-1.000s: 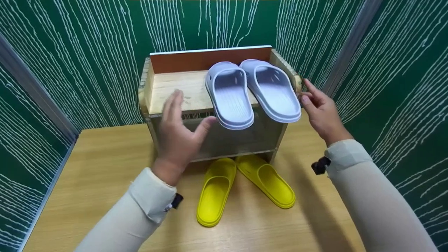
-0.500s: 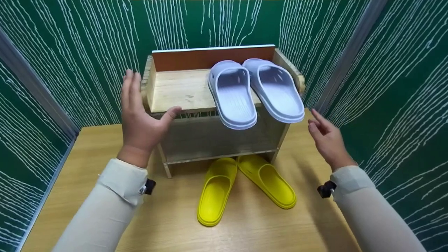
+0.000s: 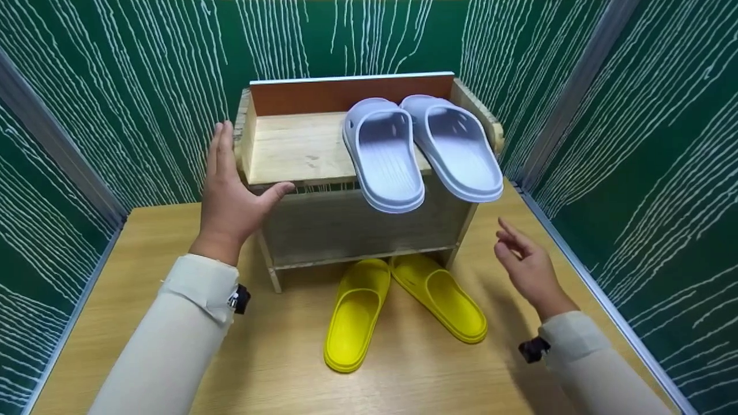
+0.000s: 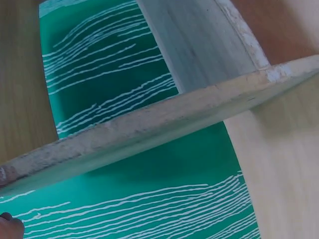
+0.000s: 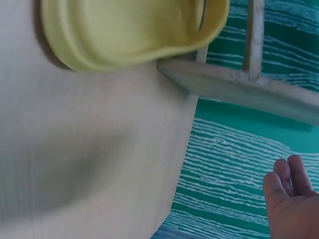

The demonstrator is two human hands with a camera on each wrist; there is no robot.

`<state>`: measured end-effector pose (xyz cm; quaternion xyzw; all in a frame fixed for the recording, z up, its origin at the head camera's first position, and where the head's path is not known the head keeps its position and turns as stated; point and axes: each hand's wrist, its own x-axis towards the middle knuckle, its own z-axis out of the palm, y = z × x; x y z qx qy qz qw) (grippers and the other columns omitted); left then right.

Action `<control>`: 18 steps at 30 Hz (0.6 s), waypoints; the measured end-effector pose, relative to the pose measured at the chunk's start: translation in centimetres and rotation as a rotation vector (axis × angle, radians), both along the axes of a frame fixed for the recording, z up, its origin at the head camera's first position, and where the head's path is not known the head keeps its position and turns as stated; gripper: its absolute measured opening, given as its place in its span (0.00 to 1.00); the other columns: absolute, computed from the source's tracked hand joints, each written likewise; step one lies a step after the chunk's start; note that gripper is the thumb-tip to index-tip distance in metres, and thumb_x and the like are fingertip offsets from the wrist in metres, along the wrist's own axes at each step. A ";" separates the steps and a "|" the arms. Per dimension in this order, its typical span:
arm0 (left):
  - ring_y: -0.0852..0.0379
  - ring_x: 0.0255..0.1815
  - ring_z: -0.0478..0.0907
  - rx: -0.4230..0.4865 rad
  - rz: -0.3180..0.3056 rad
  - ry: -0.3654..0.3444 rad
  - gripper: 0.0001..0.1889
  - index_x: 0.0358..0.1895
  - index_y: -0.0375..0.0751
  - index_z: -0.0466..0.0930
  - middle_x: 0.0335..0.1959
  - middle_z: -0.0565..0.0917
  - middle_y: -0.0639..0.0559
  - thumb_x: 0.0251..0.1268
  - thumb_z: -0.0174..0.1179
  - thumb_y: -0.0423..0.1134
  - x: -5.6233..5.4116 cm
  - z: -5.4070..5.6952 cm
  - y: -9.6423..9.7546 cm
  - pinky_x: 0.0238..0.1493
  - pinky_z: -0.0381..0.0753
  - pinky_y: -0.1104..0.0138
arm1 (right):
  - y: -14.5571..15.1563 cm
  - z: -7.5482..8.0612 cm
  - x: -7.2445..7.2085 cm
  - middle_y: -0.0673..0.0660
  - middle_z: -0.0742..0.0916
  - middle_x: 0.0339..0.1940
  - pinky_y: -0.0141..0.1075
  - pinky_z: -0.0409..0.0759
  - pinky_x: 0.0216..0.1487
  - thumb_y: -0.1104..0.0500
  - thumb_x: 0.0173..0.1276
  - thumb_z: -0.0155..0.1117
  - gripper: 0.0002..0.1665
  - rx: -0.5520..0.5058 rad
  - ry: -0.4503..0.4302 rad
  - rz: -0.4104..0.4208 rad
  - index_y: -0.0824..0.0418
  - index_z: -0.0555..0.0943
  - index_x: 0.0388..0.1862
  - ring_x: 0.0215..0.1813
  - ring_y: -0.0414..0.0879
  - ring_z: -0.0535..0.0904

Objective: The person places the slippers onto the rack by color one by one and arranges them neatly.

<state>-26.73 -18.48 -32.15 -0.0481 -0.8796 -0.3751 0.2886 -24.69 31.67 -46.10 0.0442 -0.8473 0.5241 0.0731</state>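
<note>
Head view: the left hand, thumb spread wide from raised fingers, is just beside the wooden rack, contact unclear; two yellow clogs lie on the bench below, two lavender clogs overhang its top shelf; farther right, the right hand hovers, fingers loosely bent.
</note>
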 end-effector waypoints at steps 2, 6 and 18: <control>0.51 0.87 0.49 0.006 0.003 -0.008 0.66 0.88 0.53 0.44 0.88 0.49 0.52 0.52 0.79 0.63 -0.2 -0.1 -0.1 0.84 0.56 0.55 | -0.3 -0.4 0.5 0.64 0.74 0.78 0.17 0.72 0.60 0.45 0.82 0.58 0.37 -0.015 -0.006 0.009 0.47 0.62 0.86 0.74 0.57 0.71; 0.50 0.87 0.51 0.018 0.000 -0.013 0.63 0.87 0.54 0.47 0.88 0.51 0.52 0.53 0.78 0.62 -0.3 -0.3 -0.3 0.83 0.59 0.53 | -1.0 -1.0 1.4 0.62 0.74 0.79 0.20 0.72 0.64 0.46 0.82 0.60 0.37 -0.032 -0.018 0.021 0.49 0.64 0.85 0.73 0.55 0.71; 0.48 0.83 0.59 0.045 -0.047 -0.019 0.58 0.84 0.56 0.51 0.86 0.56 0.52 0.54 0.78 0.61 -0.8 -0.9 -0.4 0.82 0.61 0.52 | -1.7 -4.1 3.9 0.65 0.72 0.79 0.61 0.63 0.78 0.47 0.77 0.68 0.42 0.058 -0.067 0.012 0.53 0.66 0.84 0.76 0.66 0.69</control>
